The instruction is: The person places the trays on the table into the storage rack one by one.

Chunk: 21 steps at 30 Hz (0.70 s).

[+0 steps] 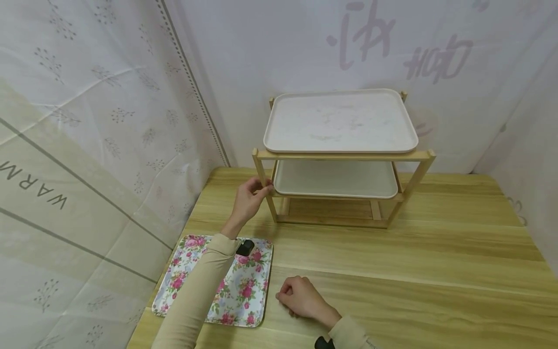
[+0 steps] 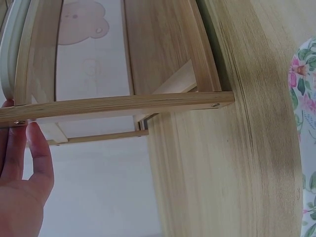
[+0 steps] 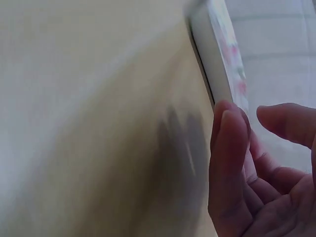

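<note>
My left hand [image 1: 247, 201] is at the left front post of a wooden two-tier rack [image 1: 344, 156]. Its thumb and fingers lie on both sides of that post, with the fingertips by the corner of the lower white tray [image 1: 335, 186]. In the left wrist view the fingers are partly hidden behind the post. A larger white tray [image 1: 340, 121] lies on the rack's top level. My right hand [image 1: 302, 298] hovers over the table with loosely curled fingers and holds nothing. To its left lies a floral tray [image 1: 248, 291], partly covered by the left forearm.
The wooden table [image 1: 392, 276] extends to the right and in front of the rack. Printed white curtains [image 1: 109, 121] hang at the left and behind it. A dark wrist camera [image 1: 245, 247] is strapped to the left wrist.
</note>
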{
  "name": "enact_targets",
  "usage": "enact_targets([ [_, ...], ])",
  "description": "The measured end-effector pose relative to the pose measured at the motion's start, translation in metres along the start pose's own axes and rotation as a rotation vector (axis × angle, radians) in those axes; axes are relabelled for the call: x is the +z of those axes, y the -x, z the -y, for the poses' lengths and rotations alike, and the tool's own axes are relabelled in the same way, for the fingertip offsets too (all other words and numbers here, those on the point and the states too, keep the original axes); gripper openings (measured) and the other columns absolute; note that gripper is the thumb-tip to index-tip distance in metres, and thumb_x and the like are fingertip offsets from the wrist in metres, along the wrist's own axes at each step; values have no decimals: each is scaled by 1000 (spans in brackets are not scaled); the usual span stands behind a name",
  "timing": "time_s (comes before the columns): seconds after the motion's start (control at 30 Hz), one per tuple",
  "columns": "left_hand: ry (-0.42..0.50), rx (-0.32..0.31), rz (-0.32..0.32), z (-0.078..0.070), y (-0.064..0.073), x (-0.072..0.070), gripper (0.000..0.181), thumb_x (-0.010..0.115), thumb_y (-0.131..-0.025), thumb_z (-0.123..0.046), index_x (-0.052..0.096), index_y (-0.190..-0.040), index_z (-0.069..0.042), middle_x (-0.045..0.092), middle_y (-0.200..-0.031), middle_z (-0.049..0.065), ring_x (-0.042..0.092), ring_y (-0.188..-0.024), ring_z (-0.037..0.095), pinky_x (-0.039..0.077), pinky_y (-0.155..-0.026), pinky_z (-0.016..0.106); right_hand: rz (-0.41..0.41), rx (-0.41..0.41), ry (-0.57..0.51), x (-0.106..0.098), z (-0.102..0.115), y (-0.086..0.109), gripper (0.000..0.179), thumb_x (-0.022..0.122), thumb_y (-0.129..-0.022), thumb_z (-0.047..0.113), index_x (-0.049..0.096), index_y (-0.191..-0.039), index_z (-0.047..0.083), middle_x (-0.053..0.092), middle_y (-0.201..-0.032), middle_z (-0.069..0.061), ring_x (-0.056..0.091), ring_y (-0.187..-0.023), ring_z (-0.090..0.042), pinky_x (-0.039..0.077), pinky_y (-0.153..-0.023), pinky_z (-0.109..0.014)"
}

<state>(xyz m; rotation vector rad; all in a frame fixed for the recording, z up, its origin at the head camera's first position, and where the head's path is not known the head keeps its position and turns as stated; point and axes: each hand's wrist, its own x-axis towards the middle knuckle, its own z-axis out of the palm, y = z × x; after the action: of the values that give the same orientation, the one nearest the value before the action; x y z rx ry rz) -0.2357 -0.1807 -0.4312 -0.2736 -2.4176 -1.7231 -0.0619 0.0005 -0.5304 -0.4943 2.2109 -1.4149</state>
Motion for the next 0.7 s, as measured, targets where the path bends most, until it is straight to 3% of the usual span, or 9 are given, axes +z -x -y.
enact_targets([
  [0.23, 6, -28, 13, -5, 1, -1, 22, 66, -91, -8, 67, -109, 4, 69, -106, 23, 64, -91, 17, 56, -81, 26, 78, 68, -96, 30, 5, 5, 17, 64, -90, 15, 61, -74, 13, 65, -56, -5, 49, -34, -3, 44, -35, -19],
  [0.47, -9, -31, 23, -38, 11, -2, 24, 64, -91, -2, 64, -111, 11, 68, -107, 27, 64, -96, 25, 56, -83, 29, 124, 107, -161, 49, 7, 10, 19, 64, -90, 15, 61, -72, 12, 64, -55, -1, 49, -34, -1, 46, -37, -20],
  [0.7, -8, -40, 18, -40, 12, -2, 24, 64, -91, -2, 64, -111, 11, 68, -108, 27, 65, -96, 23, 56, -83, 29, 134, 167, -227, 56, 7, 11, 18, 64, -90, 14, 60, -73, 10, 64, -55, -3, 51, -34, -3, 47, -37, -20],
])
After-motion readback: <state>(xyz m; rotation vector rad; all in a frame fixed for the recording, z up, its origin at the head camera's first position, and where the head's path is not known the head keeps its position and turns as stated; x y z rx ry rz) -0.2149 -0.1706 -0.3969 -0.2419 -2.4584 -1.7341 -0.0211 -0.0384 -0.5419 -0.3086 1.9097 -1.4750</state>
